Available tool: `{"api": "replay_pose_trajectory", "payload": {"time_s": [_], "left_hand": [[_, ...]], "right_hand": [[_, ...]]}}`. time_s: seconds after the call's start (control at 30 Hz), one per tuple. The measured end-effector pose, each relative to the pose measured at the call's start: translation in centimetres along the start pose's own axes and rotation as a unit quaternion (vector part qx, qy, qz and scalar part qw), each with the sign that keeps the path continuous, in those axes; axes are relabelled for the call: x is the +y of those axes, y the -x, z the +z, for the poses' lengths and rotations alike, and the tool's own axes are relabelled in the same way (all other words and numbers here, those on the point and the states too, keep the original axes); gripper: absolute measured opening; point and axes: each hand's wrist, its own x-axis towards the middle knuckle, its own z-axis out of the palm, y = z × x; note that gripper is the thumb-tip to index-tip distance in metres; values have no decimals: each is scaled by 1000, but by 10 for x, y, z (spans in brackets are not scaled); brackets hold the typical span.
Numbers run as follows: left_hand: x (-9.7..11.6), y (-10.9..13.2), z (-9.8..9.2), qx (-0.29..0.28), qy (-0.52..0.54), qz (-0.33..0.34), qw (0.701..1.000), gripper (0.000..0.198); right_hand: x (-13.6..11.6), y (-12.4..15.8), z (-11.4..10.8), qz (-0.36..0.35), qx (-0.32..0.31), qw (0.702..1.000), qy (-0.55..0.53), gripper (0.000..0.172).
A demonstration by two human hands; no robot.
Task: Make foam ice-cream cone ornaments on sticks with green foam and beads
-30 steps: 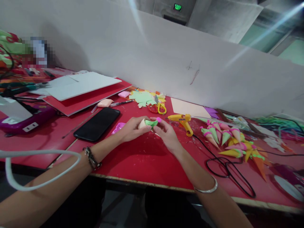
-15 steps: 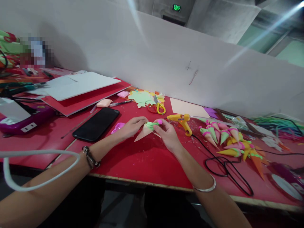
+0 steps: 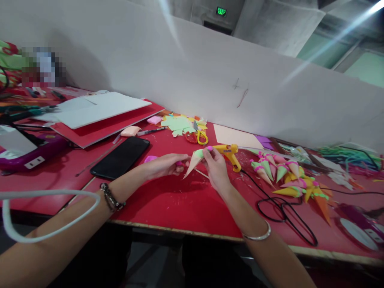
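My right hand (image 3: 215, 163) pinches a small cream cone (image 3: 194, 162) by its wide end, which has a green top and a pink ball (image 3: 209, 148). The cone's tip points down and to the left. Just left of it is my left hand (image 3: 168, 165), its fingers curled together around a small pink piece (image 3: 179, 163). A thin pale stick (image 3: 201, 173) lies under the cone. Behind my right hand rests a yellow glue gun (image 3: 231, 152). Beside my left hand sits a pink lump (image 3: 150, 159) on the red table (image 3: 180, 208).
A black phone (image 3: 120, 157) lies to the left, near white boards (image 3: 105, 108). Scissors (image 3: 202, 137) and green paper scraps (image 3: 177, 124) are at the back. On the right are several finished cones (image 3: 282, 171), a looped black cable (image 3: 280, 206) and a purple power strip (image 3: 364, 224).
My left hand has let go of the cone and moved slightly down and left, now with a pink piece at its fingers. My right hand has tilted the cone more steeply.
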Motion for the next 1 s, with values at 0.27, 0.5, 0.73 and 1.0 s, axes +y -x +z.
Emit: {"api": "replay_pose_trajectory", "payload": {"time_s": [0.27, 0.5, 0.73, 1.0], "left_hand": [[-4, 3, 10, 33, -12, -11, 999, 26], [-5, -4, 7, 104, 176, -14, 979, 5], [-5, -6, 4, 127, 283, -4, 951, 14], [-11, -11, 29, 165, 341, 25, 925, 14]], "right_hand": [[5, 2, 5, -13, -2, 1000, 16, 27], [-8, 11, 8, -126, -24, 973, 192, 22], [-17, 19, 7, -294, -201, 817, 453, 18], [-11, 19, 8, -290, -181, 703, 624, 24]]}}
